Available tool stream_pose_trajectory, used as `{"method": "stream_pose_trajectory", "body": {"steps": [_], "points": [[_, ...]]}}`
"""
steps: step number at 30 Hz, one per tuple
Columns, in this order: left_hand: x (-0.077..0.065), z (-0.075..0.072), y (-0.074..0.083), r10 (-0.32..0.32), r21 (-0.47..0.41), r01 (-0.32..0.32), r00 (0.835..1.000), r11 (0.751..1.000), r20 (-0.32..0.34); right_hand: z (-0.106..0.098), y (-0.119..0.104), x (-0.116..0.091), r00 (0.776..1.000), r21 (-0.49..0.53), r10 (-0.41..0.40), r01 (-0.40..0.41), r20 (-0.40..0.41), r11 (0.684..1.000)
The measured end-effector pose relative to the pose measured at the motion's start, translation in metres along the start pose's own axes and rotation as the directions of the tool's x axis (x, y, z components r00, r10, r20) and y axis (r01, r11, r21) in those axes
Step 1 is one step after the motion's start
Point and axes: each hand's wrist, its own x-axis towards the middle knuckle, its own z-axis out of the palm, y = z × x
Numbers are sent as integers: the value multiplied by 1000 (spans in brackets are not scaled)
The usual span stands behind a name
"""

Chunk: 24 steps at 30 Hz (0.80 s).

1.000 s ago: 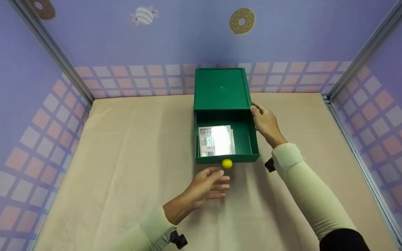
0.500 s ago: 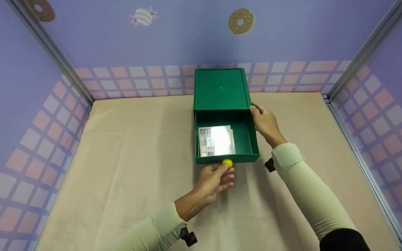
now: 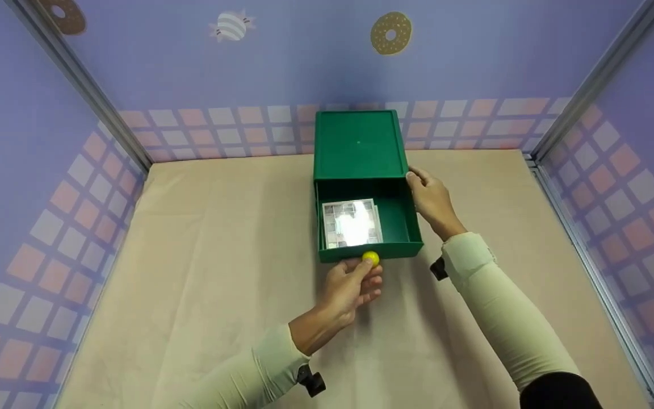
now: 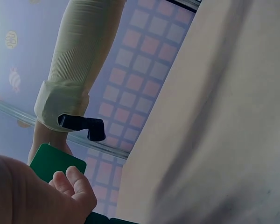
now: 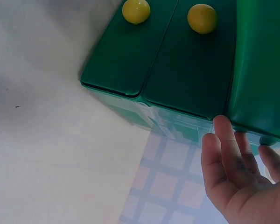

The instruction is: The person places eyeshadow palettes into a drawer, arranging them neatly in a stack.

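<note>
A green drawer cabinet (image 3: pixel 359 145) stands against the back wall, its top drawer (image 3: pixel 398 250) pulled out toward me. Inside the drawer, at its left, lies a flat square case (image 3: pixel 335 227) with a grid pattern and strong glare on its top. My left hand (image 3: pixel 343 287) pinches the yellow round knob (image 3: pixel 370 258) on the drawer front, thumb on its near side. At the cabinet's right side, my right hand (image 3: pixel 434 201) rests its fingertips near the front edge. In the right wrist view the fingers (image 5: pixel 231 154) are fairly straight against the clear side wall.
Below the open drawer, two closed drawers show yellow knobs (image 5: pixel 136 11) in the right wrist view. A beige cloth (image 3: pixel 219 255) covers the table. Purple patterned walls (image 3: pixel 304 57) enclose the back and both sides.
My left hand has moved up and right to the knob and taken hold of it. The drawer has slid slightly inward with the case in it. My right hand has stayed in place.
</note>
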Motion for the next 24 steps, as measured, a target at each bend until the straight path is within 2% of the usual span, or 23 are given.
{"method": "stream_pose_trajectory", "body": {"steps": [5, 11, 24], "points": [[8, 4, 8, 38, -12, -38, 999, 999, -33, 0, -1, 0, 1000, -2, 9, -9, 5, 1000], [25, 7, 22, 88, -18, -90, 994, 996, -63, -1, -1, 2, 1000, 17, 15, -15, 23, 1000], [65, 17, 45, 119, -2, -120, 986, 993, -120, -7, -2, 5, 998, 46, 29, -32, 49, 998]]}}
